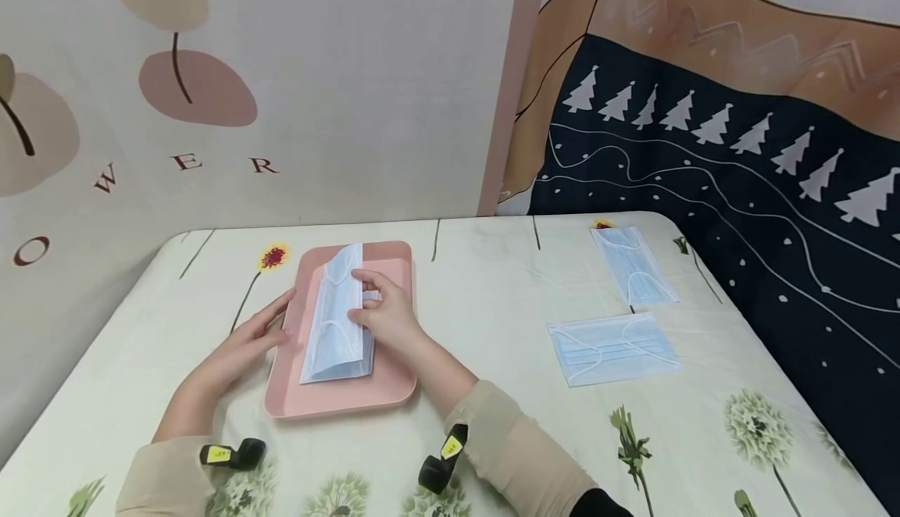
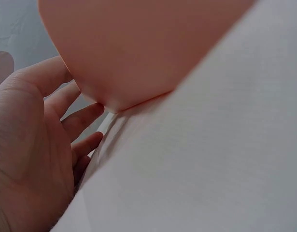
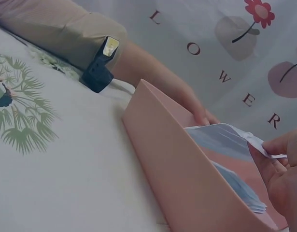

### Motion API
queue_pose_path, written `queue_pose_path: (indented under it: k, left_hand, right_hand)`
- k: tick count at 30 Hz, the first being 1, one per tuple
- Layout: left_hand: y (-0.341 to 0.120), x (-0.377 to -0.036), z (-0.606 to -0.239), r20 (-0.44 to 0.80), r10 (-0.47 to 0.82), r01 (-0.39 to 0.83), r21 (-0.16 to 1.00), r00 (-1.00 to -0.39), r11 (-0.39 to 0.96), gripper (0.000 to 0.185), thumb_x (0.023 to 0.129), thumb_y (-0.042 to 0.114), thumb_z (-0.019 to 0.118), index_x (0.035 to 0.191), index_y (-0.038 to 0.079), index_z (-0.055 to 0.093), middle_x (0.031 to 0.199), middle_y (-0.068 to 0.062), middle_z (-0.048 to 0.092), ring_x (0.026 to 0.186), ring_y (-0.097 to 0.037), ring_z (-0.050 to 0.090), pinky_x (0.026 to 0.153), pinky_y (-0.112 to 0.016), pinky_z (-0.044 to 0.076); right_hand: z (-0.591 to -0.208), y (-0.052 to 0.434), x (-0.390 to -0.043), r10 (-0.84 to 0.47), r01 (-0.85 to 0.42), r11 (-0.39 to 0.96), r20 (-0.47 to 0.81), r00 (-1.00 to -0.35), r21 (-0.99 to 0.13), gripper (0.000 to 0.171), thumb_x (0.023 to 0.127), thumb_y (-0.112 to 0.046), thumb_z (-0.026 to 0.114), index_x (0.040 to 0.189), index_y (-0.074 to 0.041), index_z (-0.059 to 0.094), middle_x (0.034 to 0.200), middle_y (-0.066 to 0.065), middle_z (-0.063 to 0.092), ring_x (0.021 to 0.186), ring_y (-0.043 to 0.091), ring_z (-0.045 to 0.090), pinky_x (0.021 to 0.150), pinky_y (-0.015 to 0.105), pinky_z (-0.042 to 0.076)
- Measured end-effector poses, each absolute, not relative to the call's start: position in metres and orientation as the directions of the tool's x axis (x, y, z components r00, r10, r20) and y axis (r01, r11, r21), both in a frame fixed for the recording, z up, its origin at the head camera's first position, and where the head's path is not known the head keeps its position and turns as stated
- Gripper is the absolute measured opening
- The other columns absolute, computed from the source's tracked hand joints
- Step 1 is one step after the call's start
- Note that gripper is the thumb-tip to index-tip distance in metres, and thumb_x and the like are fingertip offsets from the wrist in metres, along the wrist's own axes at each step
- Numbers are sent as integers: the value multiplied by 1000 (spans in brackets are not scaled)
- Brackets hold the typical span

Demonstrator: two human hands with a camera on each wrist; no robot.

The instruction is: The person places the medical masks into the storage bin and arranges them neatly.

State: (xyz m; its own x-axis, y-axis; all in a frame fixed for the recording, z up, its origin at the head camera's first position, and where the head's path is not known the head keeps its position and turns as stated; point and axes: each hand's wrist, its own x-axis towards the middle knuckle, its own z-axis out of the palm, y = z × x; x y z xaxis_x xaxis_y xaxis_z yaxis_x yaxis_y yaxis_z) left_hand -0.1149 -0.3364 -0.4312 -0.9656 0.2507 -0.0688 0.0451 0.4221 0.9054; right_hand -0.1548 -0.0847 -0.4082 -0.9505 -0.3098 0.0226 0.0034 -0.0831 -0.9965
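A light-blue face mask (image 1: 330, 337) is tilted up over the pink tray (image 1: 288, 392). My right hand (image 1: 390, 314) pinches its right edge between thumb and fingers, also seen in the right wrist view, where the mask's near part is raised. Beneath it, more folded masks (image 3: 240, 186) lie stacked in the tray. At the tray's left side, my left hand (image 1: 242, 353) rests its extended fingers against the outer wall. The left wrist view shows those fingertips (image 2: 96, 110) at the tray's lower edge, with the palm away from it.
To the right on the flower-print tablecloth (image 1: 492, 290) lie two more masks: one lengthwise at the back (image 1: 633, 263), another crosswise in front (image 1: 612, 349). A pale printed cloth (image 1: 380, 111) hangs behind the table, and a dark tree-patterned one (image 1: 703, 181) at the right.
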Motion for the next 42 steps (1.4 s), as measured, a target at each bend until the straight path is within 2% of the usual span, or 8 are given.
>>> queue_pose_path:
  k: [9,15,22,27,29,35,42]
  left_hand:
    - [-337,-114,-430,-77,245,37,902,-967,429,73,97,17,57,155,16,14,158,-17,8,142,-41,0,106,-67,5]
    - [-338,-114,-429,-74,247,37,908,-966,418,72,97,17,57,155,16,15,158,-16,8,142,-40,-1,106,-67,5]
    - [-338,-113,-429,-69,251,44,908,-965,417,72,97,17,57,155,15,14,158,-17,8,142,-40,-2,106,-66,4]
    - [-337,-114,-429,-66,255,45,911,-965,410,71,97,17,56,155,14,15,158,-18,8,142,-41,-2,106,-66,4]
    - [-336,-114,-429,-67,253,43,912,-965,407,71,97,17,57,155,13,15,158,-18,8,142,-40,-2,106,-66,4]
    - [-336,-115,-431,-66,248,41,915,-966,402,71,97,17,57,155,13,16,158,-17,8,142,-38,-2,106,-66,3]
    - [-336,-116,-434,-85,239,24,908,-967,418,71,97,20,57,155,18,17,159,-15,8,143,-38,-2,107,-66,4]
  right_hand:
    - [-411,-94,-157,-270,43,0,-41,-962,-999,58,75,18,67,126,-9,61,98,-1,51,71,7,55,63,20,50]
    - [-414,-94,-157,-287,24,51,-38,-957,-998,59,76,18,66,129,-7,58,101,0,52,80,11,62,68,23,54]
    - [-418,-93,-159,-271,-46,211,-13,-963,-976,59,76,13,71,130,-7,58,97,-3,54,77,7,56,63,19,52]
    - [-419,-92,-160,-252,-47,329,-39,-967,-943,59,75,8,75,129,-10,59,98,-4,56,78,7,51,63,18,48]
    - [-420,-92,-160,-249,-42,353,-50,-967,-935,60,74,7,75,130,-11,59,101,-3,57,81,9,52,66,20,49]
    - [-422,-91,-159,-237,-44,450,-72,-969,-892,62,74,6,75,131,-10,58,111,3,59,103,17,55,92,28,46]
    - [-422,-92,-158,-230,-50,538,-89,-969,-841,63,73,4,76,132,-7,57,111,5,55,99,18,54,93,29,45]
